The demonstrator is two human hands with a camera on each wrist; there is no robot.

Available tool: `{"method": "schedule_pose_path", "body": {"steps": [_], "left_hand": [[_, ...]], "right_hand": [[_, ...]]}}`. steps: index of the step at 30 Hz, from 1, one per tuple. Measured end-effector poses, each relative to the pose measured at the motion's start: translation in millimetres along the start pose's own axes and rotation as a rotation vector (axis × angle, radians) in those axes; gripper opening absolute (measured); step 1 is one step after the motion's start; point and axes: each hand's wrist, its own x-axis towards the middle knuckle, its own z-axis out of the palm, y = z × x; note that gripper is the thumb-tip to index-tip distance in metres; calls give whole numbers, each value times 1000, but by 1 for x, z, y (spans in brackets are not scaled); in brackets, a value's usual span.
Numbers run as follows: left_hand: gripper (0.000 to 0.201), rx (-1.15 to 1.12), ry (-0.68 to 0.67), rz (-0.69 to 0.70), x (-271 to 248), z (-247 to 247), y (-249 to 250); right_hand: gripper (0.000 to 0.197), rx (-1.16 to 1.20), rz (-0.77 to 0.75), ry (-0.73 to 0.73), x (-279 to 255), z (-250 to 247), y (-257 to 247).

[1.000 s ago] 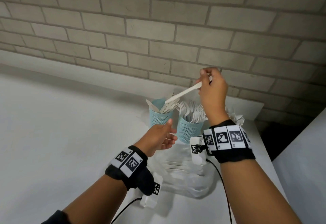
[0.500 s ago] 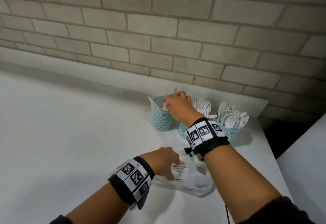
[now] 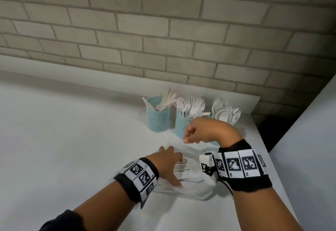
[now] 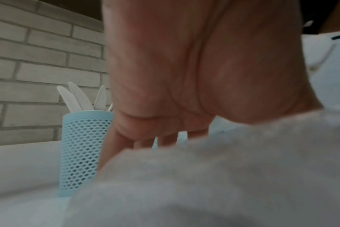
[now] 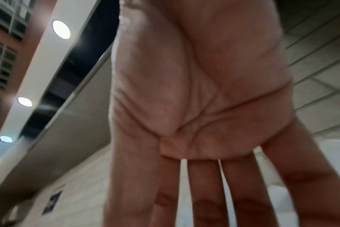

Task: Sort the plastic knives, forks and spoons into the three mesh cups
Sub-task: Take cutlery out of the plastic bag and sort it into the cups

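Unclear indoor room, painted brick wall [image 3: 163, 30], white counter [image 3: 63, 139], recessed ceiling lights [image 5: 61, 29]

Both forearms are bare below dark sleeves [image 3: 60, 219]. Each wrist wears a black band [image 3: 249, 181] set with white squares printed in black coded patterns; a small white camera [image 3: 206, 161] and thin black cable hang from the right one.

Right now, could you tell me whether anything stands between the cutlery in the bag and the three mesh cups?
Yes: the right hand hangs empty over the clear bag, directly before the fork cup and spoon cup. The cutlery also lies inside that bag, under the left hand. The knife cup looks unobstructed.
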Motion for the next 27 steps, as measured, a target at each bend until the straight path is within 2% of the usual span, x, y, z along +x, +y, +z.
{"method": "schedule_pose_path", "body": {"steps": [3, 5, 7, 9, 12, 16, 19, 21, 24, 27], "left_hand": [[75, 23, 10, 13, 1, 2, 2], [71, 45, 22, 19, 3, 3, 5], [63, 66, 48, 17, 4, 4, 9], [59, 82, 68, 16, 5, 6, 10], [56, 99, 61, 35, 4, 6, 8], [41, 90, 79, 56, 1, 0, 5], [34, 57, 113, 94, 2, -4, 0], [34, 6, 148, 115, 4, -6, -6], [36, -139, 199, 135, 6, -10, -12], [34, -234, 253, 140, 4, -13, -13]], "right_hand": [[30, -76, 143, -16, -4, 18, 16], [44, -85, 207, -16, -4, 29, 23], [59, -47, 241, -22, -6, 39, 27], [64, -40, 247, -24, -6, 48, 31], [58, -48, 249, -15, -1, 59, 40], [41, -44, 257, 65, 6, 63, 53], [47, 33, 295, 77, 10, 62, 61], [42, 84, 307, 82, 12, 62, 67], [21, 117, 313, 88, 14, 60, 74], [17, 158, 307, 93, 13, 61, 76]]}}
